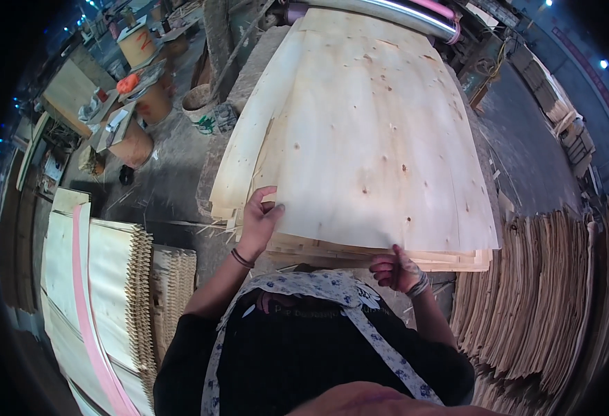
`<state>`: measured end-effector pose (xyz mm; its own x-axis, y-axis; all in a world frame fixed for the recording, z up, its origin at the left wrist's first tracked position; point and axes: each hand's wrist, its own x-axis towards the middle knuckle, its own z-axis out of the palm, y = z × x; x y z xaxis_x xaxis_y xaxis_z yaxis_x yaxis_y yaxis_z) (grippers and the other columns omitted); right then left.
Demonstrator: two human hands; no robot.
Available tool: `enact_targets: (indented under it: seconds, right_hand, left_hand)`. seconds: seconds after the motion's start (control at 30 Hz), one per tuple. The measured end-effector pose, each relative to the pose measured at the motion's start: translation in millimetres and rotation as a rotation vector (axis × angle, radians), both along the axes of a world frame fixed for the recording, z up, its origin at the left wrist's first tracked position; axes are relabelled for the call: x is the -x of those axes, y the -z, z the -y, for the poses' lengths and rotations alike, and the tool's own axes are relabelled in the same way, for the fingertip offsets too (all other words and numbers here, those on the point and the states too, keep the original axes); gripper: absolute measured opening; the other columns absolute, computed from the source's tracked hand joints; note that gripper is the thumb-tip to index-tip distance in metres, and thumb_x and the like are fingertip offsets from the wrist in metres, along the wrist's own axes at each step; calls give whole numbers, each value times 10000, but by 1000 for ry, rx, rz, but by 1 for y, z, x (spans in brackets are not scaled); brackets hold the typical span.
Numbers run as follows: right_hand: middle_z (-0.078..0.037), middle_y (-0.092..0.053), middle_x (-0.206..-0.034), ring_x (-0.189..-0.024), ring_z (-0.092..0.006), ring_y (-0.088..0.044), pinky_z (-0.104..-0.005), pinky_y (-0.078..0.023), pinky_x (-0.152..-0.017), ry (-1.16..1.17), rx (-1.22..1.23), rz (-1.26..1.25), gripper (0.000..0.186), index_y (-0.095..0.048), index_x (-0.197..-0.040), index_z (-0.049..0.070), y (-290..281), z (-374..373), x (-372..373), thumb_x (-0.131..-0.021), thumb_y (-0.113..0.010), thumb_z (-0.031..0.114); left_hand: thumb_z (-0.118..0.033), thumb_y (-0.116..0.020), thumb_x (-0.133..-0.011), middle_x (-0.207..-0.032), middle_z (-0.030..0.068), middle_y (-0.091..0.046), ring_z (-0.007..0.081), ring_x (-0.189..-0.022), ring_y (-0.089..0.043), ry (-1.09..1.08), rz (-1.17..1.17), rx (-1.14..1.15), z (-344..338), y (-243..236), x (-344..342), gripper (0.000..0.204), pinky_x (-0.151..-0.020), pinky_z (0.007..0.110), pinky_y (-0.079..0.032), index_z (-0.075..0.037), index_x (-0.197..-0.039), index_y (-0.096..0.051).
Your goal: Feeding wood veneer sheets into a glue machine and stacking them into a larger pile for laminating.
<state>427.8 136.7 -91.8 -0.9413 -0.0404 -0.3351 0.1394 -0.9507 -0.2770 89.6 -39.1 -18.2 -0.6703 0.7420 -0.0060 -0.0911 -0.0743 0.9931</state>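
Note:
A large pale wood veneer sheet with small brown knots lies on top of a stack of similar sheets. My left hand is at the sheet's near left corner, its thumb and curled fingers closed at the edge. At the near edge, right of the middle, my right hand has its thumb tip against the sheet and its other fingers curled below. The top sheet's near edge sits slightly above the layers under it. How firmly each hand grips cannot be made out.
Rollers cross the far end of the stack. Veneer piles stand at the left and right. Left of the stack are a bucket and round drums. A wooden post rises near the far left corner.

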Motion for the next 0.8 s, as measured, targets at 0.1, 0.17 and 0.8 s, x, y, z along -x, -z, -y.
enact_targets:
  seconds: [0.1, 0.17, 0.8]
  right_hand:
    - [-83, -657, -932, -794, -182, -594, -290, -470, -669, 311, 11, -25, 661, -565, -1081, 65, 0, 5, 0, -808, -497, 663]
    - [-67, -666, -894, -788, -190, -618, -307, -493, -678, 568, -72, 159, 657, -561, -1075, 68, -5, 7, 7, -807, -495, 664]
    - [-106, -614, -836, -583, -158, -544, -257, -488, -493, 406, -323, 292, 192, -560, -1063, 275, 1, -244, 165, -877, -609, 288]
  left_hand:
    - [39, -587, -808, -693, -35, -583, 22, -586, -467, -19, 81, -52, 7, -8, 10, 363, -528, 183, -367, -34, -1159, -525]
    - [41, -593, -806, -718, -30, -600, 21, -602, -484, -55, 192, -93, 13, -10, 21, 368, -541, 178, -380, -35, -1163, -546]
    - [-82, -565, -850, -955, 115, -664, 149, -755, -645, -232, 274, 162, 27, 54, 29, 373, -647, 240, -499, -48, -1219, -522]
